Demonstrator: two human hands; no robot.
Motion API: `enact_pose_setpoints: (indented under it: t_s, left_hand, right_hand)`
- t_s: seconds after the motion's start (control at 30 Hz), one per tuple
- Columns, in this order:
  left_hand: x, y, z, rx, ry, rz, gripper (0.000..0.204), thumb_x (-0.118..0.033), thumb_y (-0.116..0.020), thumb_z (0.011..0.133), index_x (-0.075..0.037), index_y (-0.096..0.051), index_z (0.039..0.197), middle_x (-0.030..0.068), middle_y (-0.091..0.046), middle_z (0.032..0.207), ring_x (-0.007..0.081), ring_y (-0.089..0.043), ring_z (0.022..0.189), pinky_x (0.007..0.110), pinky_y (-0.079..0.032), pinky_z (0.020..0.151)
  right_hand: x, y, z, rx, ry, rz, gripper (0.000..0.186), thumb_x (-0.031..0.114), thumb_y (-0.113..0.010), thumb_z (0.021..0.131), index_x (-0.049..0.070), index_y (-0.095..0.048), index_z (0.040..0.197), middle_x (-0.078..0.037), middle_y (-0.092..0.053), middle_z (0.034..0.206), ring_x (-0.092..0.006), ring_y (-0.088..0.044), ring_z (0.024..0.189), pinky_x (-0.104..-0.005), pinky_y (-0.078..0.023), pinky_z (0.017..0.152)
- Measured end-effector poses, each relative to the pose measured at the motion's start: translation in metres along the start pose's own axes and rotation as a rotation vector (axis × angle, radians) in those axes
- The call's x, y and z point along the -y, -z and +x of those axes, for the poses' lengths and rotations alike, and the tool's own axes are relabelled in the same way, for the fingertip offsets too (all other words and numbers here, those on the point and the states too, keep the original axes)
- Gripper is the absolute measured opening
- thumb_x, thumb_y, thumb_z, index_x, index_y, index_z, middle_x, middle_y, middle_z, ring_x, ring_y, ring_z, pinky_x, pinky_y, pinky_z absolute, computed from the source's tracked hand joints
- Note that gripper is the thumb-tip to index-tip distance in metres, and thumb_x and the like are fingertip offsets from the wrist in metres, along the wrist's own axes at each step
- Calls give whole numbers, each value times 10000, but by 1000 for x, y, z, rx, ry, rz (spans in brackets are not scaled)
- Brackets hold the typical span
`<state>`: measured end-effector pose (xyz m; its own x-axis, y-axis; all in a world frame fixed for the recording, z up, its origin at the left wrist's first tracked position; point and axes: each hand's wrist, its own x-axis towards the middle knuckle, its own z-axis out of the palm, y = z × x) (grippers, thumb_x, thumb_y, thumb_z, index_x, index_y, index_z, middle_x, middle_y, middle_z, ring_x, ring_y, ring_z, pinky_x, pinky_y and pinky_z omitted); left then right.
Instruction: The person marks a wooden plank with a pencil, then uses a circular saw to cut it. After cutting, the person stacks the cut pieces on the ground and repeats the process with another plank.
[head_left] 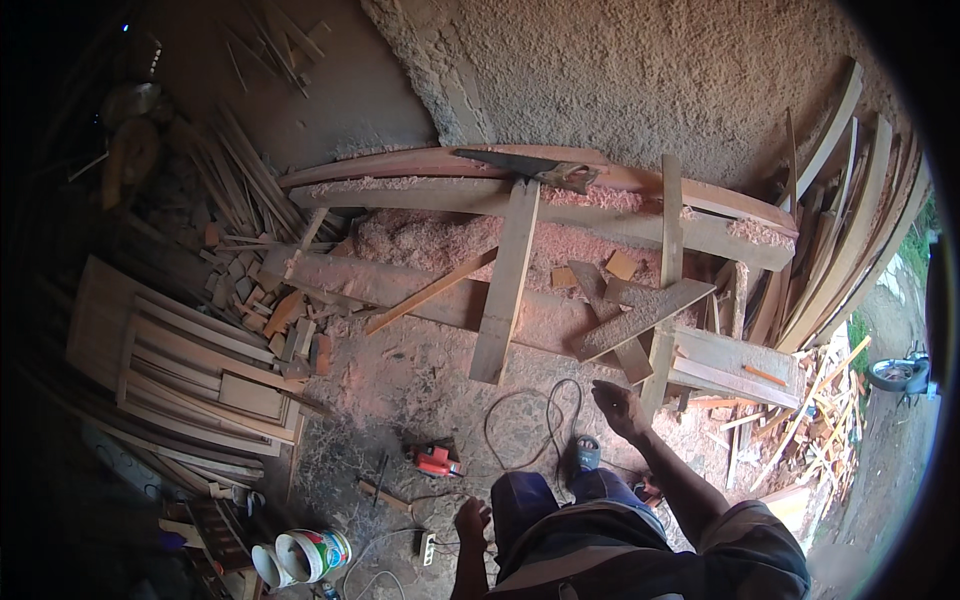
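My right hand (620, 408) reaches out over the floor beside the near end of an upright-running wooden board (662, 345). Its fingers are stretched out, and I see nothing held in them. Beside my left thigh hangs my left hand (472, 522), fingers loosely bent and holding nothing visible. In front of me several boards rest across a long wooden beam (420, 196); one wide plank (508, 285) leans toward me. A handsaw (505, 163) with a wooden handle lies across the top of that plank. Short boards (645, 320) cross each other, dusted with shavings.
A red power tool (435, 460) sits on the floor, with a cable (490, 430) looped nearby and a power strip (427, 548). Wooden frames (190, 360) are stacked at left, buckets (315, 553) at lower left. Pinkish shavings (430, 240) heap between beams; curved planks (850, 240) lean at right.
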<state>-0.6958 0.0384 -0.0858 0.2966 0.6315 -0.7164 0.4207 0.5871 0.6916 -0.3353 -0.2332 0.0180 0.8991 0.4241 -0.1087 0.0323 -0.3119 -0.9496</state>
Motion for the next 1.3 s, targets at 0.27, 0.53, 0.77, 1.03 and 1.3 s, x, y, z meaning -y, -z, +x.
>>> enact_pose_setpoints:
  t_s: [0.27, 0.53, 0.77, 1.03, 1.3]
  left_hand:
    - [-195, -94, 136, 159, -558, 405, 365, -218, -603, 1026, 17, -623, 1305, 120, -693, 1199, 231, -665, 1127, 328, -526, 939]
    - [-352, -251, 235, 275, -1193, 729, 678, -279, -713, 949, 5, -436, 1499, 284, -461, 1509, 426, -435, 1408, 495, -353, 1166]
    - [-370, -389, 190, 616, -1189, 1026, 1071, -516, -832, 781, -73, -290, 1591, 354, -236, 1607, 537, -261, 1471, 601, -260, 1198]
    - [-347, -405, 194, 607, -1212, 1103, 921, -296, -784, 798, -99, -339, 1580, 335, -178, 1628, 529, -233, 1489, 632, -230, 1211]
    - [-327, -394, 192, 526, -1244, 1043, 833, -229, -727, 833, -135, -367, 1578, 336, -199, 1623, 548, -285, 1459, 672, -254, 1172]
  right_hand:
    - [32, -60, 63, -21, -102, 15, 371, 224, -646, 1000, -24, -660, 1277, -223, -709, 1224, -276, -682, 1174, -367, -532, 973]
    - [82, -126, 197, -233, -154, -191, 357, 216, -656, 975, 20, -671, 1273, -227, -714, 1188, -337, -691, 1135, -409, -544, 948]
    - [106, -74, 399, -431, 127, -635, 414, 191, -621, 945, 35, -595, 1327, -198, -629, 1310, -401, -593, 1208, -467, -499, 1011]
    - [62, 0, 521, -332, 25, -1104, 625, 68, -576, 885, 147, -432, 1489, -167, -501, 1445, -370, -488, 1336, -504, -410, 1105]
    - [29, 29, 560, -158, 97, -1304, 615, 139, -595, 943, 212, -431, 1532, -135, -600, 1354, -356, -550, 1239, -512, -377, 1106]
